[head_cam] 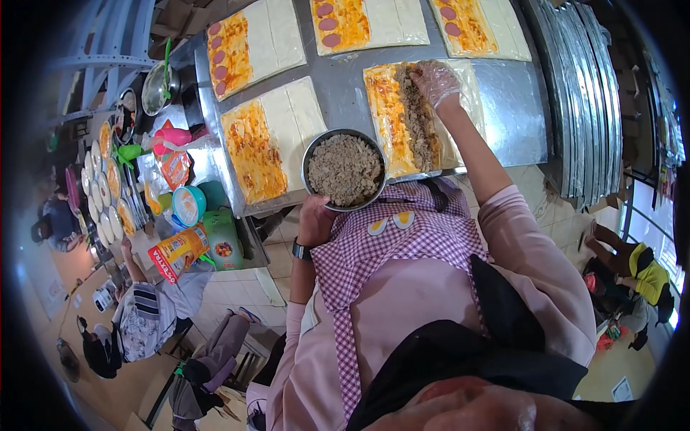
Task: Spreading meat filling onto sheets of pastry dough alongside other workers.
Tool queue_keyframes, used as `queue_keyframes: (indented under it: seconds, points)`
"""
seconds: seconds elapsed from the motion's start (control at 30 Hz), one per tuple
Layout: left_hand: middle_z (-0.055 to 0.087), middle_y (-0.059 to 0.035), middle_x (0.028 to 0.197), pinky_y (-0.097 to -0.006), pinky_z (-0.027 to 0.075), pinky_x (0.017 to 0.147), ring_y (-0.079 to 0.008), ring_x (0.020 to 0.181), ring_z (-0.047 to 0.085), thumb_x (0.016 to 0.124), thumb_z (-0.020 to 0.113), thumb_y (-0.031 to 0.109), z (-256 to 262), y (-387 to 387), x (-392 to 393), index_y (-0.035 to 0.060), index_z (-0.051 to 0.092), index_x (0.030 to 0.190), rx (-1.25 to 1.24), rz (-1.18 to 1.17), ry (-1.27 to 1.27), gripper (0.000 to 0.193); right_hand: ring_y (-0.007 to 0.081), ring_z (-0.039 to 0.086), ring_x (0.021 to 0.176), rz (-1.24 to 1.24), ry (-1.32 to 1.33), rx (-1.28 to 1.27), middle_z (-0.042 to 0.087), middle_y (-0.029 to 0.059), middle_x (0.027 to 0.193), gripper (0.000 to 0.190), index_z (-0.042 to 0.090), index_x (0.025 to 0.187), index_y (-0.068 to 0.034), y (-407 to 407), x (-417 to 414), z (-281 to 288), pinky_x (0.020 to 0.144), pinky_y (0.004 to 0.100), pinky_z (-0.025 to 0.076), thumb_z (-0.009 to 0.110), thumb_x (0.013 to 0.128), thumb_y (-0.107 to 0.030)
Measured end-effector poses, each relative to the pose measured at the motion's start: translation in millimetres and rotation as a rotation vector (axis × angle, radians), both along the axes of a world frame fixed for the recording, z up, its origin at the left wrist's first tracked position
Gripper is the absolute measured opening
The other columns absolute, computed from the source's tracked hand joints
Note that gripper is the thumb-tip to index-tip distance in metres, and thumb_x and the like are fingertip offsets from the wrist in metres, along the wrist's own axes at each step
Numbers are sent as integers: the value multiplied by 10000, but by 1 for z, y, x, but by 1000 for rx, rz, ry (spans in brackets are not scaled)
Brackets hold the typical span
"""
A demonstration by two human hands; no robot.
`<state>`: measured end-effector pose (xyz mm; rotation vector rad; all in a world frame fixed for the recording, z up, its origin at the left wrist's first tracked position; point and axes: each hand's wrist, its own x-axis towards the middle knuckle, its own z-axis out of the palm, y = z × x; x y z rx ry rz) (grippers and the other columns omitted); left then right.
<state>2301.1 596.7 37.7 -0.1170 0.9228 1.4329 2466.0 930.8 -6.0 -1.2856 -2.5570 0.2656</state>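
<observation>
My left hand (316, 220), with a dark band on its wrist, holds the rim of a round metal bowl (384, 182) of crumbly brown ground filling (345, 169). In a clear plastic glove, my right hand (437, 83) touches the upper end of a long strip of the same filling (418, 121). That strip runs down the middle of a pale dough sheet (389, 137), beside a band smeared with orange sauce. Whether filling is between the gloved fingertips is hidden. Left of the bowl lies another dough sheet (299, 108) with orange sauce on one half and scored lines on the other.
Several dough sheets with sauce and sausage slices (328, 24) lie along the far side of the metal table (345, 81). Stacked metal trays (579, 108) stand at right. A teal bowl (188, 206), an orange packet (178, 252) and a green box (222, 240) are at left. Other people are around.
</observation>
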Motion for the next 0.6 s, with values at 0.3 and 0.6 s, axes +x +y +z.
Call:
queue_keyframes:
  seconds: [0.3, 0.6]
  points:
    - [512, -124, 1140, -431, 445, 887, -278, 1052, 521, 772, 522, 150, 0, -9, 8, 37, 455, 1075, -75, 106, 12, 330, 289, 559, 943, 30, -60, -55, 595, 117, 1003, 277, 603, 1007, -111, 14, -7, 0, 836, 393, 440, 467, 858, -301]
    - [449, -133, 1237, -435, 431, 907, -283, 1115, 475, 747, 530, 135, 15, -13, 16, 35, 378, 1230, -48, 176, 24, 517, 279, 570, 922, 164, 1, 15, 617, 93, 962, 272, 620, 951, -100, 1, -16, -2, 812, 382, 454, 529, 828, -325]
